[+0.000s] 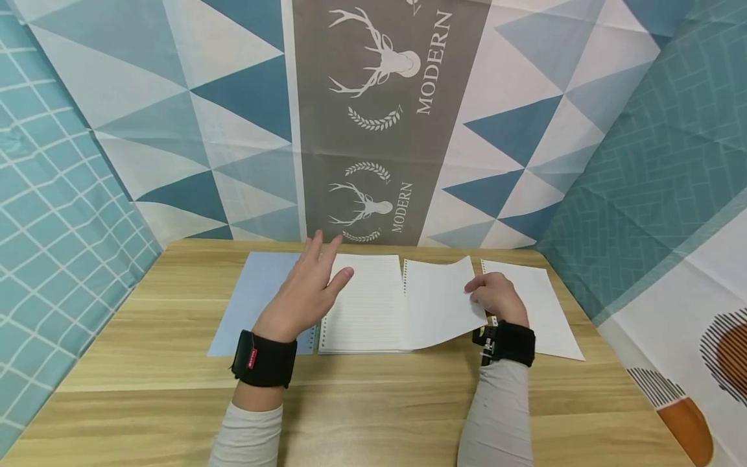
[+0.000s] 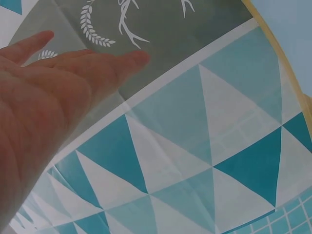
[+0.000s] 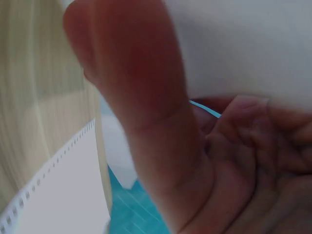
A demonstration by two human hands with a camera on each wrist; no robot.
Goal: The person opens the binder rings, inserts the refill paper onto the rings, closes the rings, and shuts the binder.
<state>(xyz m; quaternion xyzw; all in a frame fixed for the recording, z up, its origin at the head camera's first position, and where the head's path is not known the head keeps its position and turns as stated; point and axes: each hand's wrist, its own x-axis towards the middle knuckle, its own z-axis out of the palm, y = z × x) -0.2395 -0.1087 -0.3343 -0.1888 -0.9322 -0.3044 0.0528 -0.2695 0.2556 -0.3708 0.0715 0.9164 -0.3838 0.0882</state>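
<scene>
A ring-hole notebook (image 1: 362, 305) lies opened on the table, its blue cover (image 1: 248, 311) folded out to the left and a lined page facing up. My right hand (image 1: 498, 298) pinches the right edge of a loose white sheet (image 1: 440, 301), which has torn-hole edging on its left and a raised, curved right side. Its lower left overlaps the notebook's right edge. In the right wrist view this sheet (image 3: 248, 48) fills the upper right behind the fingers. My left hand (image 1: 306, 292) hovers over the cover and the notebook's left side, fingers extended, holding nothing.
A second loose white sheet (image 1: 545, 311) with a punched edge lies on the wooden table (image 1: 373, 408) at the right, partly behind my right hand. Patterned cloth (image 1: 239, 130) hangs along the table's back, with more cloth at both sides.
</scene>
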